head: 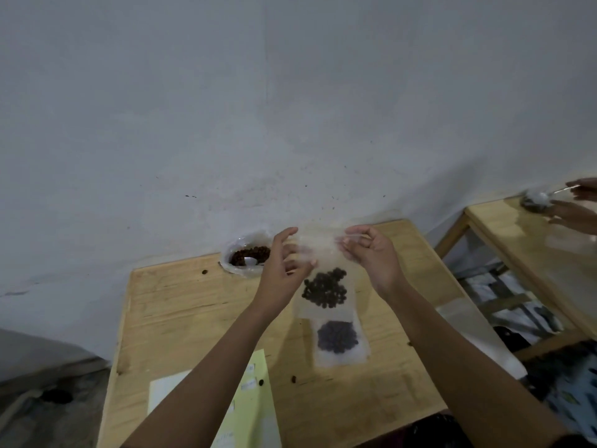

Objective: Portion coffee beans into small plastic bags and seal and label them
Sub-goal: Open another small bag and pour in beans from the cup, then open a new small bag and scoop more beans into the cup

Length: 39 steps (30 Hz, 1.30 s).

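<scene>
I hold a small clear plastic bag (324, 286) upright above the wooden table (181, 302), dark coffee beans pooled at its bottom. My left hand (284, 266) pinches the bag's top left edge and my right hand (371, 253) pinches the top right edge. Below it a second bag of beans (339, 341) lies flat on the table. At the table's far edge stands a large open bag of coffee beans (248, 253) with a metal spoon in it. Yellow and white label sheets (255, 399) lie at the near edge, partly under my left forearm.
Loose beans (294, 378) dot the tabletop. A grey wall rises right behind the table. To the right stands a second wooden table (517, 240), where another person's hands (578, 205) hold a bag and a spoon. Clear empty bags (478, 331) lie at my table's right edge.
</scene>
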Each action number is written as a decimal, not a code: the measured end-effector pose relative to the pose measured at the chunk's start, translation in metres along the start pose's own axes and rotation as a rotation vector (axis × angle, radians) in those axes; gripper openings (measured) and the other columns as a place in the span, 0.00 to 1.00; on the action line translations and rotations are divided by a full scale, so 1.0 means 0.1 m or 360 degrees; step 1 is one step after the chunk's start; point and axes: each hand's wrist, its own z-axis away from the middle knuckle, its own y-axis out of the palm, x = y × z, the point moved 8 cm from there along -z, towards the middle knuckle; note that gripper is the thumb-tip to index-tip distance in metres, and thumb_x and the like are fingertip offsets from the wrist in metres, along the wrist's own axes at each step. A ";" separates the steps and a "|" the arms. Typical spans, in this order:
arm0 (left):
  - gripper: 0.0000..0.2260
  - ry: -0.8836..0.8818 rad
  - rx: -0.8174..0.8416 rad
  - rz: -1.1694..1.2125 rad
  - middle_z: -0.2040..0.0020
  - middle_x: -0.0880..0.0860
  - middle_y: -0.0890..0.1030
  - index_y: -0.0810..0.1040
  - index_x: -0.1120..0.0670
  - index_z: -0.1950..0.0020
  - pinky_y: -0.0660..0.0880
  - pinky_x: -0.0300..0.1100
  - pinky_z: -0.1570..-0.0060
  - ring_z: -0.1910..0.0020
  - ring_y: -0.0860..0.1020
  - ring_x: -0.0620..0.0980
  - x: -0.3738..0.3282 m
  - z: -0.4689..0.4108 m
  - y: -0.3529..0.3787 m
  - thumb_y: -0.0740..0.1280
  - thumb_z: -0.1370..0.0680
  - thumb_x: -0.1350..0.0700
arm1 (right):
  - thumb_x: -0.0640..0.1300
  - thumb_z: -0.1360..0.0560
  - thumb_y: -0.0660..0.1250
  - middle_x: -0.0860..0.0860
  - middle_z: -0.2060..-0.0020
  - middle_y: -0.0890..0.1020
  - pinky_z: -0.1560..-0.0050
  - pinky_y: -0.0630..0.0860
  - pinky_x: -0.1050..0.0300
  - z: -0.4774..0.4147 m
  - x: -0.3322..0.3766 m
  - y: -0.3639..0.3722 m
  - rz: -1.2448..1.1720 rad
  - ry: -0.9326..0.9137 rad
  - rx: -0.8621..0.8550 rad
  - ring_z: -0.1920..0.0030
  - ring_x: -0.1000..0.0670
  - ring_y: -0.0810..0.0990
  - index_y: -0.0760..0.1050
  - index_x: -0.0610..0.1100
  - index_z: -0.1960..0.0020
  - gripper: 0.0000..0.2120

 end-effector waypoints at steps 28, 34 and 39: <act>0.31 -0.0673 -0.0090 -0.0782 0.32 0.57 0.65 0.65 0.59 0.32 0.61 0.35 0.39 0.33 0.65 0.54 1.46 0.26 0.58 0.73 0.29 0.52 | 0.39 0.28 0.68 0.46 0.39 0.73 0.43 0.66 0.64 0.22 -1.48 -0.54 0.1286 0.0309 0.0039 0.38 0.48 0.72 0.70 0.42 0.34 0.23; 0.26 -0.0361 -0.0163 -0.0967 0.25 0.54 0.55 0.65 0.56 0.30 0.57 0.36 0.35 0.27 0.54 0.52 1.10 -0.04 0.93 0.69 0.25 0.55 | 0.38 0.28 0.68 0.46 0.42 0.76 0.45 0.72 0.60 0.09 -1.22 -0.98 0.1260 0.0160 -0.0060 0.43 0.49 0.76 0.75 0.42 0.39 0.17; 0.21 -0.0132 0.0232 -0.0855 0.32 0.52 0.65 0.67 0.55 0.32 0.58 0.29 0.40 0.32 0.63 0.49 0.95 -0.27 1.93 0.67 0.24 0.55 | 0.39 0.27 0.69 0.45 0.45 0.78 0.51 0.71 0.60 0.22 -1.02 -2.15 0.1219 0.0285 -0.0545 0.47 0.49 0.76 0.77 0.40 0.43 0.13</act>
